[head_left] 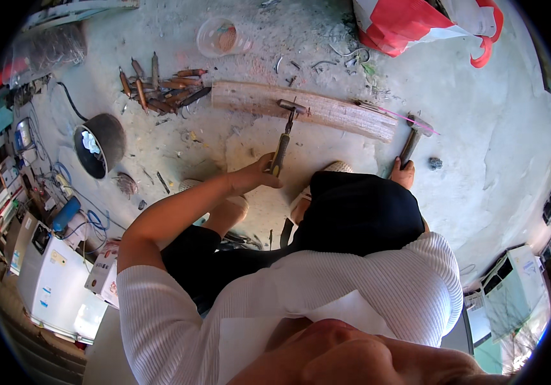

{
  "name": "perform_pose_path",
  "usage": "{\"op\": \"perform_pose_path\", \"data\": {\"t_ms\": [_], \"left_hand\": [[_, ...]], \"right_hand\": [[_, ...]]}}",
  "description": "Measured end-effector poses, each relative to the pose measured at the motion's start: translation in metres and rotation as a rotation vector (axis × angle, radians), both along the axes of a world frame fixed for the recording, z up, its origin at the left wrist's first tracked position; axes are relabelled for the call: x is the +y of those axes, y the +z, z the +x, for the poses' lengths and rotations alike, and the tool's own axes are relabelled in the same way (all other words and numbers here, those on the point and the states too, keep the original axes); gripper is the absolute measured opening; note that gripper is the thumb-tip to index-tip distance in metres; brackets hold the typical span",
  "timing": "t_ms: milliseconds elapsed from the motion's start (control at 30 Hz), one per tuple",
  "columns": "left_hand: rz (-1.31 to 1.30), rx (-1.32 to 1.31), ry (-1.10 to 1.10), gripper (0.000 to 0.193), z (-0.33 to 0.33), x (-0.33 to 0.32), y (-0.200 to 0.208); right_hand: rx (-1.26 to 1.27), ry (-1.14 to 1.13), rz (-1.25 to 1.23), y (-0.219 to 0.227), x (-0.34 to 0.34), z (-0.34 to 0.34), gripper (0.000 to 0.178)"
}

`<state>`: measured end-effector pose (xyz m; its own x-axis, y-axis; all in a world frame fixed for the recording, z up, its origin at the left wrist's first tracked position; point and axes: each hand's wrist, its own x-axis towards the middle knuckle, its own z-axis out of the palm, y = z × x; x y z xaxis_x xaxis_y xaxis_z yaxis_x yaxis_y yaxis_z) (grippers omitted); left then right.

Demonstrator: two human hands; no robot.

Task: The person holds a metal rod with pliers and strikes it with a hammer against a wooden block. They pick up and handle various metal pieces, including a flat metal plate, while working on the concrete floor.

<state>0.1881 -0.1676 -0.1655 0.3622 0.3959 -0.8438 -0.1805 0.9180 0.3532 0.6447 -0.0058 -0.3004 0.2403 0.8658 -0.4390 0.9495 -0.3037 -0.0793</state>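
Note:
My left hand point(264, 174) is closed around the dark and yellow grip of a hammer point(282, 149). That hammer's head lies over a long wooden plank point(249, 99) on the floor, close to some small dark bits on the wood. Off the plank's right end, my right hand point(403, 174) grips a second hammer point(408, 147) by its dark handle, its metal head pointing away from me. A thin pink line point(398, 115) crosses near that head and the plank's end; I cannot tell what it is. My right forearm is mostly hidden behind my knee.
Several brown and dark wooden tool handles point(160, 90) lie heaped left of the plank. Beyond are a clear plastic tub point(224, 38) and a red and white bag point(404, 25). A dark bucket point(111, 138) stands left. Metal scraps point(352, 58) and a dark lump point(435, 163) litter the floor.

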Motion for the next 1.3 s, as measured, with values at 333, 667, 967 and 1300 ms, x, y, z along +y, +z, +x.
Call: {"op": "perform_pose_path", "data": {"t_ms": [333,667,967,1300], "left_hand": [[-0.157,-0.235,-0.003,0.055,-0.005,0.031,0.003],[0.178,-0.241,0.025,0.02,-0.013,0.01,-0.01],[-0.047,-0.182,-0.102,0.021,-0.017,0.024,-0.036],[0.142,0.016,-0.108,0.068,0.012,0.022,-0.082]], "right_hand": [[0.9,-0.664,-0.301,0.051,0.041,-0.002,0.019],[0.688,-0.758,-0.057,0.109,-0.01,-0.022,0.034],[0.169,-0.382,0.3,0.219,-0.148,-0.046,0.032],[0.64,-0.41,0.098,0.348,-0.194,-0.151,0.022]]}}
